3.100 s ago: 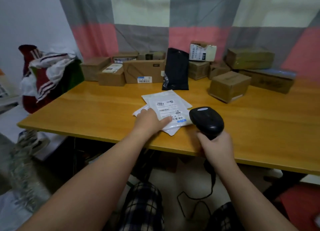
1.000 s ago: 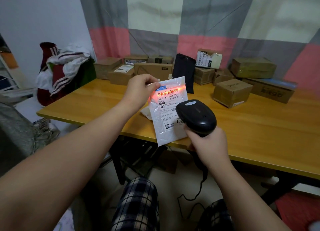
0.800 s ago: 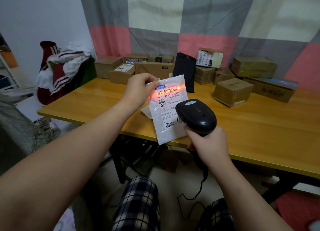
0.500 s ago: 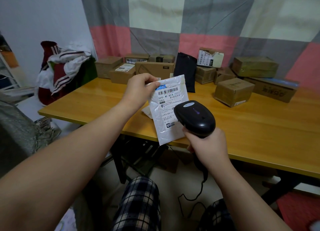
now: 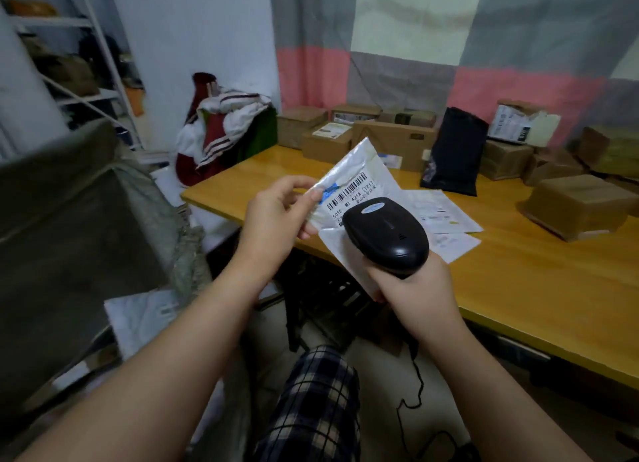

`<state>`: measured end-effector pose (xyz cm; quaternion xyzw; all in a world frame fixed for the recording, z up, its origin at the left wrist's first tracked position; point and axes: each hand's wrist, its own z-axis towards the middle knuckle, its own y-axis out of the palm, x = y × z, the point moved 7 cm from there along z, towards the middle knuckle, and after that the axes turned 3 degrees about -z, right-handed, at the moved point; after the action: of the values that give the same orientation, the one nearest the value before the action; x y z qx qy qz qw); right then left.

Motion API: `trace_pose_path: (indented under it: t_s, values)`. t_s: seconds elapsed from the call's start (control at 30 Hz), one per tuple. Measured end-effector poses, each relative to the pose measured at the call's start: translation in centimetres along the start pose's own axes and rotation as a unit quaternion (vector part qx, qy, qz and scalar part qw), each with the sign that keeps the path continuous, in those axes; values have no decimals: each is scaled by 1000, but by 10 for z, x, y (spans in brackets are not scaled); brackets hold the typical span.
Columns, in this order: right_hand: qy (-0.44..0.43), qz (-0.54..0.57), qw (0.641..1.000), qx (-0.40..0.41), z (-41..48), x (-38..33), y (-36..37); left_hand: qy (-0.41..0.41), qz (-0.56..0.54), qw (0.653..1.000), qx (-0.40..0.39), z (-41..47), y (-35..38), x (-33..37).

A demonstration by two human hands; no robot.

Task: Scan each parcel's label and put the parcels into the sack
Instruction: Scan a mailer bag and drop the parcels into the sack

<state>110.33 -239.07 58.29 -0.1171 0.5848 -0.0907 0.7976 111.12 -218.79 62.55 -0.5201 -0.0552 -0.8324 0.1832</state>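
Observation:
My left hand (image 5: 276,216) pinches the top left edge of a white mailer parcel (image 5: 356,174), held tilted in the air over the table's near edge, barcode label facing me. My right hand (image 5: 411,288) grips the handle of a black barcode scanner (image 5: 385,233), whose head covers the lower part of the parcel; no red light shows. Two more white mailers (image 5: 439,216) lie flat on the wooden table (image 5: 536,288). A large grey-green sack (image 5: 69,236) stands open on the left, with a white parcel (image 5: 138,319) at its mouth.
Several cardboard boxes (image 5: 577,205) and a black pouch (image 5: 453,150) line the back of the table by a curtain. A chair heaped with clothes (image 5: 221,129) stands at the table's left end. The scanner's cable (image 5: 415,385) hangs to the floor by my knees.
The scanner's red light on the barcode went out. The view has swung left, bringing the sack into sight, and the parcel has tilted over in my left hand.

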Motion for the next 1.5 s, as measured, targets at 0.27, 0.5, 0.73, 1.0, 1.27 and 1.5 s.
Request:
trace_pose_path:
  t_s: [0.27,0.5,0.73,1.0,1.27,1.5]
  values:
    - [-59,35,974,-217,-28,-33,179,-68,59,962,259,-126,-198,-26]
    - [-42,25,958,-284,-46,-38,261,17,364,847,387,-177,-317,17]
    - [-12,8,964,-266,-33,-26,281,73,638,749,164,-125,-288,-22]
    - [23,-16,974,-225,-21,2,271,-231,662,713,-4,-81,-271,-132]
    - [72,-38,988,-129,4,21,180,-67,606,792,-28,-46,-161,-93]
    - [86,-25,996,16,7,36,34,46,531,837,-126,-28,-16,-59]
